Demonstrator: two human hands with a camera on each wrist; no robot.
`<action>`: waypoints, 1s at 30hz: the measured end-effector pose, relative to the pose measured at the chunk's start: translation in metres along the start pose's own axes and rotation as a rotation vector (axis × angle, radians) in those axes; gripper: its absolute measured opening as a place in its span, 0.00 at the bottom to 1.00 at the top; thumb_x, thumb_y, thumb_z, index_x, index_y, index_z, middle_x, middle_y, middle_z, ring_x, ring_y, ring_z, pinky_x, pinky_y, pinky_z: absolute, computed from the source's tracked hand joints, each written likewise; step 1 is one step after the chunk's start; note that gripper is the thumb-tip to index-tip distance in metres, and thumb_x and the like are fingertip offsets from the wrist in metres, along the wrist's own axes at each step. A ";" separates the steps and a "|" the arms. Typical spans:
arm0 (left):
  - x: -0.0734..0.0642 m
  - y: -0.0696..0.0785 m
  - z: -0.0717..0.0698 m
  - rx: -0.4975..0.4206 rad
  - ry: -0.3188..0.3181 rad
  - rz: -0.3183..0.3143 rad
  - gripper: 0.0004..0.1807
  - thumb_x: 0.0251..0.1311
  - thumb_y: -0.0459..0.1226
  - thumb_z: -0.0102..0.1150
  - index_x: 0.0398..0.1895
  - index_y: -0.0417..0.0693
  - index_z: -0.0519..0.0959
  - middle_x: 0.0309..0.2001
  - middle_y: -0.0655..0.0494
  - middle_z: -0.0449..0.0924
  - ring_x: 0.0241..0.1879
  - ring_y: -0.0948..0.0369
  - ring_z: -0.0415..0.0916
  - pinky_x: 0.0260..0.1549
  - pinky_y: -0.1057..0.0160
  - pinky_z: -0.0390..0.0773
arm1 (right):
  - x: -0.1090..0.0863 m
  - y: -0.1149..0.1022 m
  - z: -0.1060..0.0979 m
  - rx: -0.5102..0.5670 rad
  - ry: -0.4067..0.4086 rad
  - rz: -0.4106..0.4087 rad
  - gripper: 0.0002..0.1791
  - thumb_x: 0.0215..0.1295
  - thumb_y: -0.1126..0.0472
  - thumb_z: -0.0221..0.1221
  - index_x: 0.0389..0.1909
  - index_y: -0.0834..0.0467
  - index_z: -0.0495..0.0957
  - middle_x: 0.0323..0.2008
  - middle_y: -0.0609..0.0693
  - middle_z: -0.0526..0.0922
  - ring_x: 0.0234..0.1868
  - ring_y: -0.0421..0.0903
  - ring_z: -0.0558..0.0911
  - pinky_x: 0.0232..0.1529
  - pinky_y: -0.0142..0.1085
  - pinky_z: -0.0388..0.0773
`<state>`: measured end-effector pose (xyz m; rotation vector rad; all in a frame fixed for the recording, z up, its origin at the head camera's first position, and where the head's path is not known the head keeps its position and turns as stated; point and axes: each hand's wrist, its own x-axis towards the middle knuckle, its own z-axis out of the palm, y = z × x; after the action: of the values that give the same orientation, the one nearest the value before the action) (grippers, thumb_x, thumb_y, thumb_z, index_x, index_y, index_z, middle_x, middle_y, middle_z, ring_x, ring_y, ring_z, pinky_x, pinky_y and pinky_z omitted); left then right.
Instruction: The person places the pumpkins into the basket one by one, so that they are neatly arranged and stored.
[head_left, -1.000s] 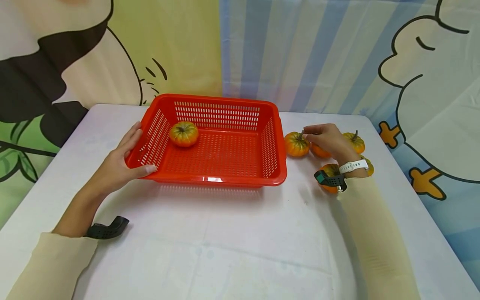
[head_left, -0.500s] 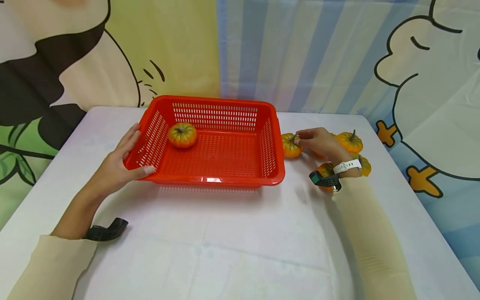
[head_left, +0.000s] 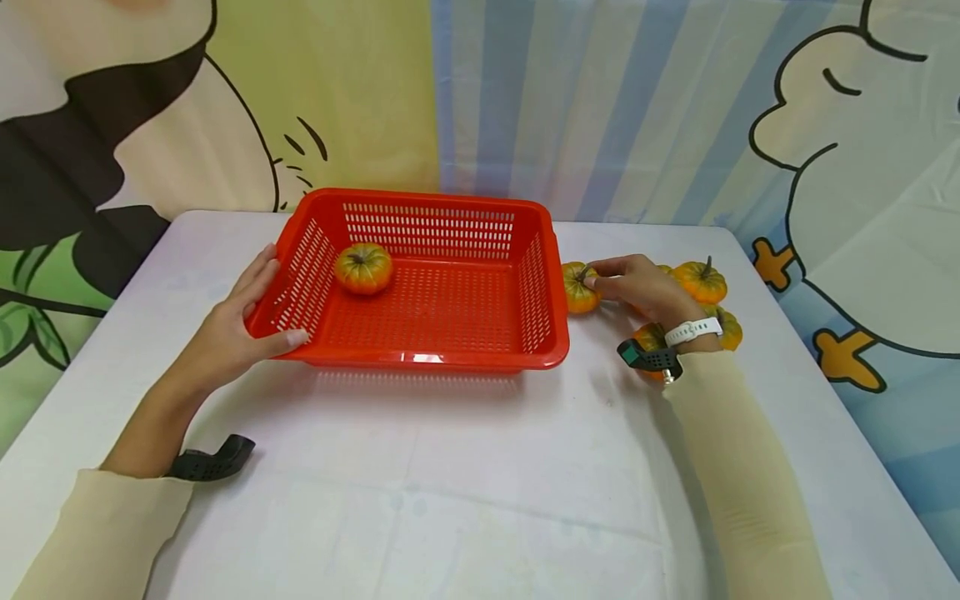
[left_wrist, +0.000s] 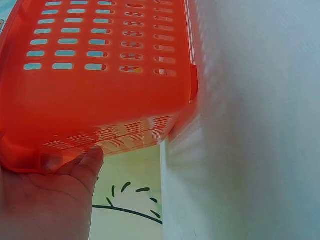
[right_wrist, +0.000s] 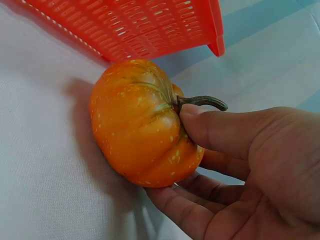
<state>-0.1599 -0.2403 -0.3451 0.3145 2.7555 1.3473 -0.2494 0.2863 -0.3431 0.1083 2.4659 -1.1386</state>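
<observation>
A red perforated plastic basket (head_left: 442, 361) stands on the table in the head view, with one small orange-green pumpkin (head_left: 363, 269) at its left inside. My left hand (head_left: 225, 340) holds the basket's left end, thumb at the front rim. In the left wrist view, its fingertips (left_wrist: 93, 159) touch the outer wall. Just outside the basket's right end, my right hand (head_left: 641, 287) grips a second pumpkin (head_left: 576, 293). The right wrist view shows the thumb beside its dark stem (right_wrist: 204, 101) and the fingers underneath. Whether this pumpkin touches the table, I cannot tell.
Several more pumpkins sit by the right wrist: one behind it (head_left: 701, 282), one to its right (head_left: 730, 330), and one partly hidden under the wrist strap (head_left: 649, 337). A printed cloth (head_left: 510, 108) hangs behind the white table (head_left: 420, 492).
My right hand has shifted left and taken hold of the pumpkin nearest the basket, which now sits slightly closer to the basket wall. The left hand stays on the basket.
</observation>
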 end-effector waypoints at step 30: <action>-0.001 0.000 -0.001 -0.010 0.001 0.003 0.55 0.55 0.40 0.69 0.78 0.57 0.42 0.76 0.76 0.35 0.74 0.57 0.40 0.43 0.79 0.69 | -0.008 -0.003 -0.007 0.065 0.124 -0.014 0.39 0.63 0.40 0.61 0.70 0.54 0.67 0.65 0.53 0.70 0.59 0.52 0.65 0.60 0.50 0.66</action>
<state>-0.1594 -0.2408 -0.3446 0.3180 2.7495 1.3616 -0.2455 0.2904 -0.3341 0.1868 2.5411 -1.2538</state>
